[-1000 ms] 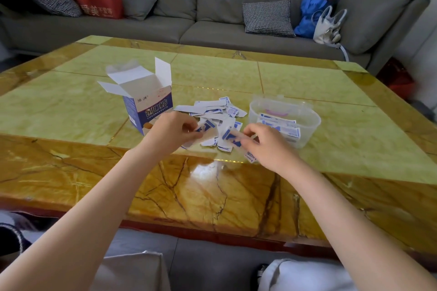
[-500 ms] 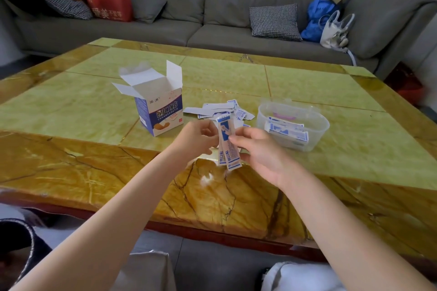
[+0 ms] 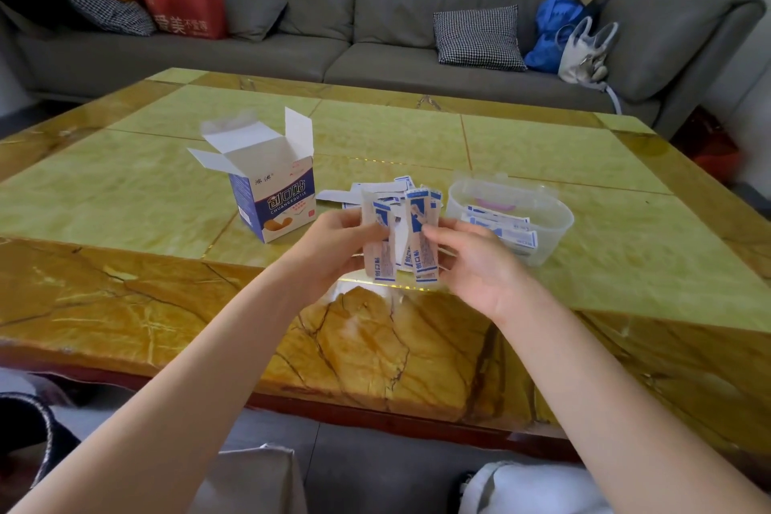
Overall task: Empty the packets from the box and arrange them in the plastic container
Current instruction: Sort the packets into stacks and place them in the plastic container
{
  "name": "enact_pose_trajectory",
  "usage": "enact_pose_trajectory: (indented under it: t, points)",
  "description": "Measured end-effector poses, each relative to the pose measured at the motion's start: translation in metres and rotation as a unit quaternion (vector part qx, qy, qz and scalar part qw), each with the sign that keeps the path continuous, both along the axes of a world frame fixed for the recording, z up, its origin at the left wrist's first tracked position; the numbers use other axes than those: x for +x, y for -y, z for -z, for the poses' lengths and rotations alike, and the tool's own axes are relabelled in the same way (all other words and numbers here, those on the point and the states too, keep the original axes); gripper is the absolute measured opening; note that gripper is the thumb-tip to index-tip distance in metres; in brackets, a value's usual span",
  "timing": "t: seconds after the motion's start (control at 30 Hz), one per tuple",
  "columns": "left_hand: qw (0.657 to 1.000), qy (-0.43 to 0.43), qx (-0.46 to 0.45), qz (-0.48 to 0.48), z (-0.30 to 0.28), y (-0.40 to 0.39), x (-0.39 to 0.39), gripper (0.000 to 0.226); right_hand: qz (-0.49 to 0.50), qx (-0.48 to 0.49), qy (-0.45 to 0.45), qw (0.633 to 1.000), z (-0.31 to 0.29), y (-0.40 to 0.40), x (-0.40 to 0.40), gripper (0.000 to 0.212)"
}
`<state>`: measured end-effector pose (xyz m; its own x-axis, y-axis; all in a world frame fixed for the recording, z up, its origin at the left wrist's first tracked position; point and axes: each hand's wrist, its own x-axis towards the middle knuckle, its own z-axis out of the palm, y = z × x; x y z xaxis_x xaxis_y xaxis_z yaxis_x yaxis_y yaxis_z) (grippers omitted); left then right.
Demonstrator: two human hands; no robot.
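A single head-worn camera looks forward and down, close over the left hand and right hand at mid-frame. Beyond the hands the table stretches away to a sofa along the top edge.

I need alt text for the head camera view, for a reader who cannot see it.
Two bare hands, left hand and right hand, hold a bundle of blue-and-white packets upright above a yellow-green marble table. More loose packets lie behind them, between an open box and a clear plastic container already holding several packets. A grey sofa stands behind.
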<state>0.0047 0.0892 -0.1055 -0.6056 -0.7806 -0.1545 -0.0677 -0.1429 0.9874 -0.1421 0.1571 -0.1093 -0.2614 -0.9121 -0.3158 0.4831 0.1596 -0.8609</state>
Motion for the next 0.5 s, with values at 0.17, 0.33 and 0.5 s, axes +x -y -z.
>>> enact_pose_trajectory:
  t: [0.17, 0.33, 0.5]
  points:
    - [0.994, 0.077, -0.072, -0.034, 0.004, -0.003, -0.006, 0.015, -0.084, 0.045, 0.036, 0.995, 0.001, -0.004, 0.003, 0.021]
    - [0.998, 0.045, -0.034, -0.028, 0.004, -0.005, -0.01, 0.035, -0.013, 0.025, 0.005, 1.0, 0.001, 0.0, 0.007, 0.012]
    - [0.996, -0.037, 0.049, -0.061, -0.001, 0.001, -0.002, 0.006, 0.085, 0.008, -0.122, 0.989, 0.002, 0.001, 0.004, 0.017]
